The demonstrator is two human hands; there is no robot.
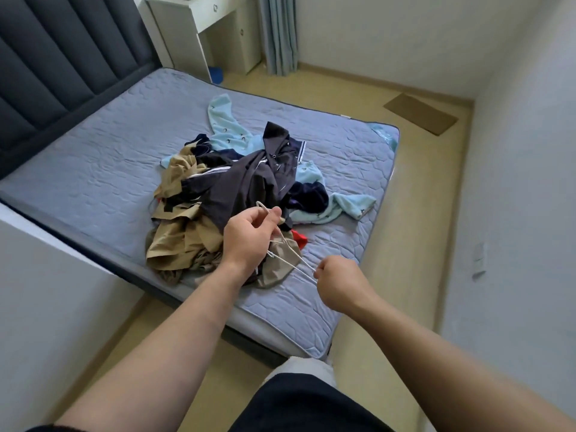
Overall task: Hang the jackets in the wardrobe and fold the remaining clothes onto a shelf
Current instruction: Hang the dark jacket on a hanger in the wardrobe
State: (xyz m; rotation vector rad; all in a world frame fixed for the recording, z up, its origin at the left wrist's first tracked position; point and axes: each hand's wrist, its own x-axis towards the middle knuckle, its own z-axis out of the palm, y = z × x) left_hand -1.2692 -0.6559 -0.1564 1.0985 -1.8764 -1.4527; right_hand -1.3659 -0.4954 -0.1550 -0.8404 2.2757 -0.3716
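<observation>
A heap of clothes lies on the bed (93,169): a dark grey jacket (249,182) on top, tan garments (180,238) at the left, a light blue patterned piece (227,129) behind, a navy piece (308,194) and a bit of red cloth (300,238). Above the heap's near edge I hold a white wire hanger (286,260). My left hand (249,238) grips it near the hook. My right hand (339,279) pinches its lower end.
A dark padded headboard (62,67) rises at the left. A white desk (193,23) and a curtain (277,32) stand at the far wall. A brown mat (419,113) lies on the wooden floor to the right of the bed.
</observation>
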